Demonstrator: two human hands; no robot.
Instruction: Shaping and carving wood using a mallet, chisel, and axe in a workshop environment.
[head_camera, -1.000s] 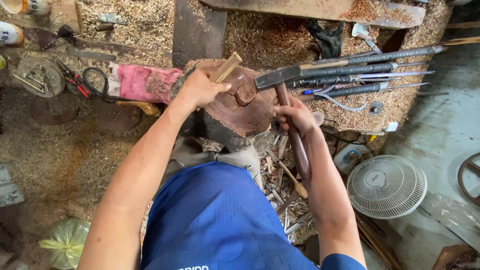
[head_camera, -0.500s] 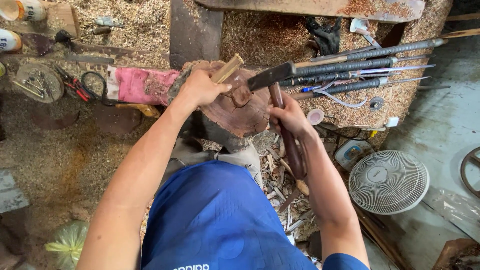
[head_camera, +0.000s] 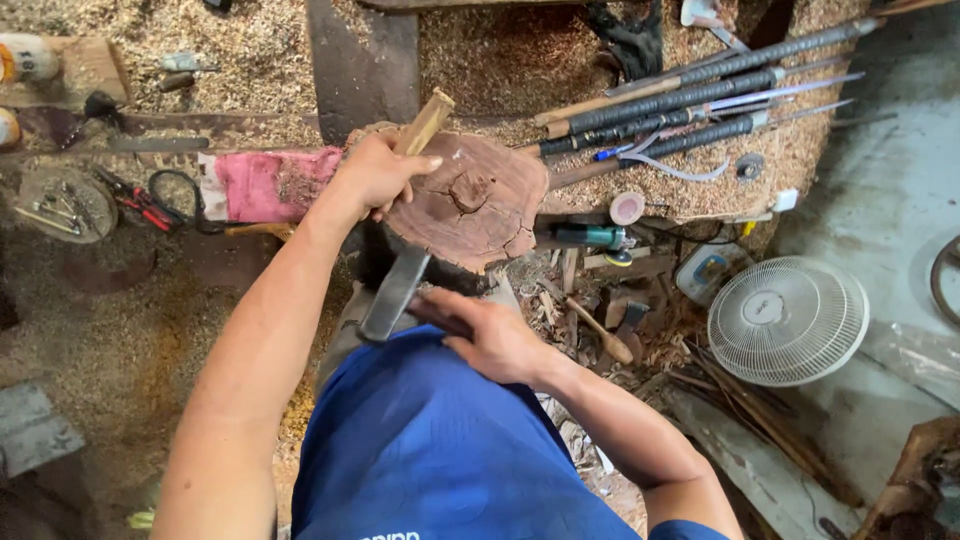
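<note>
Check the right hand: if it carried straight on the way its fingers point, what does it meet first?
Probably the left forearm. The right hand grips a hatchet and points left across the body; depth is unclear, so it may pass underneath.

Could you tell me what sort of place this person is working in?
Probably a small woodworking workshop. Wood shavings cover the ground, a reddish stump block serves as a chopping base, and long-handled tools lie beside it. The left hand holds a wooden piece; the right hand grips a hatchet.

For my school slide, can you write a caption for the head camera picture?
Over a round wooden block, the left hand holds a wooden stick and the right hand grips a hatchet.
</note>
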